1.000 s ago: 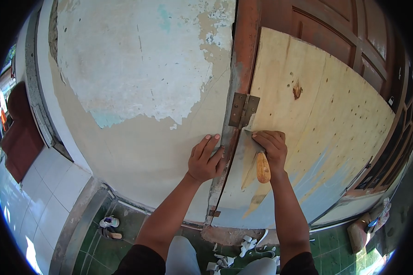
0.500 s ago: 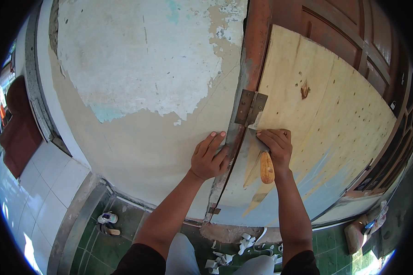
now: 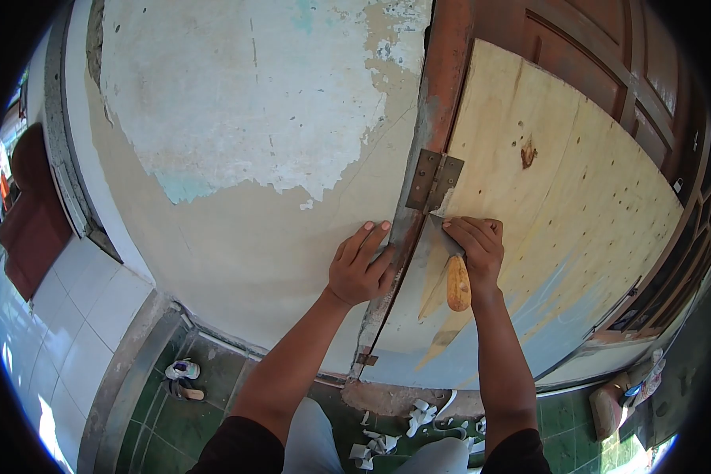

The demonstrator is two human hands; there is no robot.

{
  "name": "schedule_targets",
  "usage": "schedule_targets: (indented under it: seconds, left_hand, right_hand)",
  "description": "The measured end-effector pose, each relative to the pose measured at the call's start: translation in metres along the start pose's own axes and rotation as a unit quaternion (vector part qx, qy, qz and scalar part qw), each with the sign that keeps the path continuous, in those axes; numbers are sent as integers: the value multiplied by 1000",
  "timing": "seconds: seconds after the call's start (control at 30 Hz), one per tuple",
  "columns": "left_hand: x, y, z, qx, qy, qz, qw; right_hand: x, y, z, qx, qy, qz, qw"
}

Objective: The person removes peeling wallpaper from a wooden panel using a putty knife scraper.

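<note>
My right hand (image 3: 476, 249) grips a scraper with an orange wooden handle (image 3: 457, 286); its metal blade (image 3: 441, 229) presses on the plywood door panel (image 3: 545, 229) just under the upper metal hinge (image 3: 434, 183). My left hand (image 3: 361, 268) lies flat on the bare plastered wall (image 3: 253, 237), fingers spread, its fingertips against the reddish door frame (image 3: 426, 158). A band of grey-blue paint remains on the panel's lower part.
Old white and turquoise paint peels off the wall above. A lower hinge (image 3: 365, 359) sits near the floor. Paint scraps (image 3: 419, 415) and a pair of sandals (image 3: 180, 378) lie on the green tiled floor. A brown panelled door (image 3: 608, 55) stands behind the plywood.
The blade has crept a little upward toward the hinge. The view has shifted slightly; both hands keep their hold and place.
</note>
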State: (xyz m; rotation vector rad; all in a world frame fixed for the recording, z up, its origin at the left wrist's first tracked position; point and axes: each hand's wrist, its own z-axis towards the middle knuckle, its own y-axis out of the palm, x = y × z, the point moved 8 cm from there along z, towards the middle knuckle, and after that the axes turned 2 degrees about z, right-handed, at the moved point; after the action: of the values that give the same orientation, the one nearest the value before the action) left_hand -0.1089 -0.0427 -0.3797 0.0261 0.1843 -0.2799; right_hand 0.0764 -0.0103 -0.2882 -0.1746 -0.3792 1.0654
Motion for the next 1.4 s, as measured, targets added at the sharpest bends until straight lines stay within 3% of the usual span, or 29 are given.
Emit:
schedule_targets:
  seconds: [0.23, 0.63, 0.83, 1.4]
  left_hand:
    - [-1, 0, -1, -4, 0, 3, 1000]
    - [0, 2, -1, -10, 13, 14, 1000]
    - [1, 2, -1, -2, 4, -18, 1000]
    - [2, 3, -1, -12, 5, -4, 1000]
  right_hand:
    - [-4, 1, 2, 7, -11, -19, 1000]
    - [-7, -20, 7, -67, -37, -96, 992]
    - [16, -38, 9, -14, 123, 39, 992]
    - [11, -9, -5, 23, 59, 62, 996]
